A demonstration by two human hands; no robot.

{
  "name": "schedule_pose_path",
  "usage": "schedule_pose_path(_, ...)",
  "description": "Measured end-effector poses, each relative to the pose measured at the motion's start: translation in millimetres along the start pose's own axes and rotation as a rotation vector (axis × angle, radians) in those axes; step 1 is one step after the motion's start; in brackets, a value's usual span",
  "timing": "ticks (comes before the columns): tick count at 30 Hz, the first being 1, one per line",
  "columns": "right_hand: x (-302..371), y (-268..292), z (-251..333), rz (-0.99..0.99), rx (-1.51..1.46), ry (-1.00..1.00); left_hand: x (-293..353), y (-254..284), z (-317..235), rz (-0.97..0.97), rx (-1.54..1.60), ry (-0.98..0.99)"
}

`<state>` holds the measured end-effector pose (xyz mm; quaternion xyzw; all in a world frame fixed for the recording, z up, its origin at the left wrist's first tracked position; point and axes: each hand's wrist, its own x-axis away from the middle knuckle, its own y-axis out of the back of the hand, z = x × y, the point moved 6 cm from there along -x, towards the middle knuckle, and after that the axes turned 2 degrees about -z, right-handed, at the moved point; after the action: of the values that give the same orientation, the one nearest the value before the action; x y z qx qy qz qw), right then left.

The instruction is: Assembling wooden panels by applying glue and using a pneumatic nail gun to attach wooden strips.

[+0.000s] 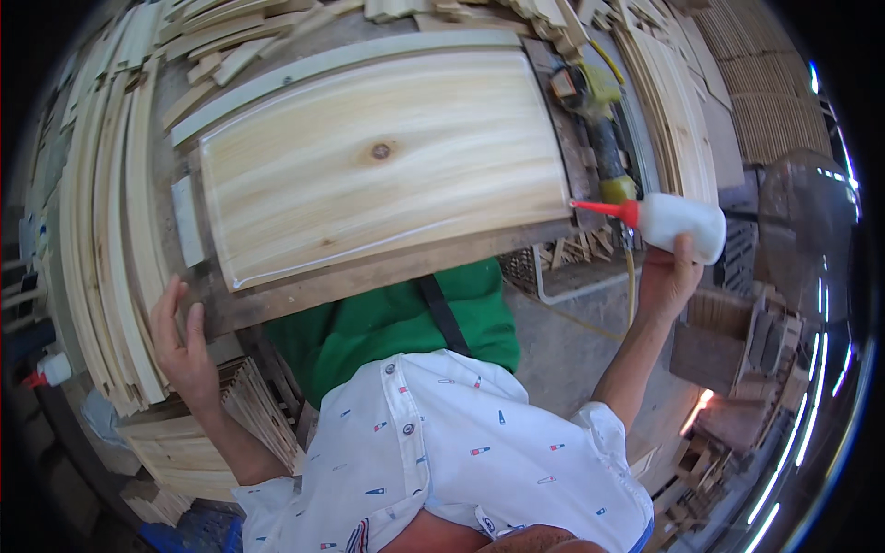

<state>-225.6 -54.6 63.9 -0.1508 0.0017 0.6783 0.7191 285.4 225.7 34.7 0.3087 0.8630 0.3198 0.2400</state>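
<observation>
A flat pale wooden board [415,175] with a dark knot lies on the workbench [406,269] in front of me. A thin white line of glue runs along its edges. My right hand [670,284] is wrapped round a white glue bottle [687,224] with a red nozzle. The bottle lies tilted on its side, its nozzle tip at the board's near right corner. Over by the bench's near left corner, my left hand [184,355] holds nothing, its fingers apart, beside long wooden strips [115,230].
A yellow-green and black air tool [599,120] with a yellow hose lies right of the board. Offcuts [240,60] are heaped at the back left. A crate [572,258] of wood scraps stands below the bench at the right. Another red-tipped bottle [53,370] is far left.
</observation>
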Motion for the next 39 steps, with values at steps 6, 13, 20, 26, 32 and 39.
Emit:
schedule_pose_path(6,-34,-54,-29,0.065,-0.199,-0.226,-40,33,19,-0.144,-0.600,-0.110)
schedule_pose_path(13,-70,-266,-29,0.695,0.609,0.026,-45,52,30,-0.162,-0.670,-0.042)
schedule_pose_path(20,-94,-403,-83,1.082,1.472,0.686,-67,62,28,-0.293,-0.725,-0.135)
schedule_pose_path(26,-70,-460,-115,1.161,1.727,0.997,-77,77,39,-0.293,-0.738,-0.143)
schedule_pose_path(32,-27,-459,-90,1.186,0.996,1.124,-96,33,20,-0.237,-0.676,-0.276)
schedule_pose_path(39,25,-400,-48,1.272,0.730,0.911,-128,-17,31,-0.118,-0.619,-0.154)
